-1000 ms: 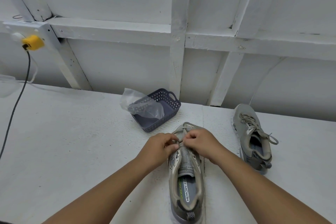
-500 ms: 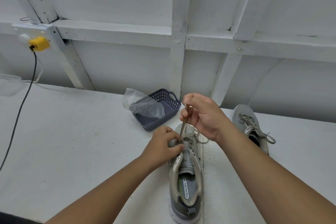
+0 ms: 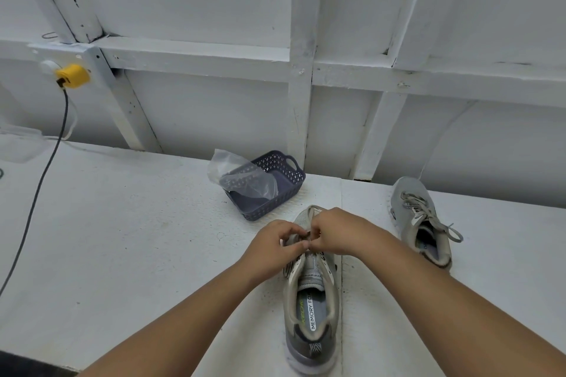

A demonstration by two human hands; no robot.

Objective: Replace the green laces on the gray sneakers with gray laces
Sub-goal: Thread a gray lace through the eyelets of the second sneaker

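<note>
- While both hands pinch the lace [image 3: 303,237] at the near sneaker [image 3: 312,291], left grip [image 3: 277,243] and right grip [image 3: 335,232] stay narrow.
- Lace looks soft, limp, light; best taken at its stiff tip.

right hand [image 3: 340,231] lowered from raised pull, back beside left hand [image 3: 275,242] on sneaker [image 3: 312,300]

A shed-like workshop — bare white-painted wall studs [image 3: 301,76], a white workbench [image 3: 122,223].

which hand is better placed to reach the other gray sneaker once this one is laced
Right. The right hand works at the near gray sneaker on the side where the second gray laced sneaker lies; the left hand would have to cross over.
</note>
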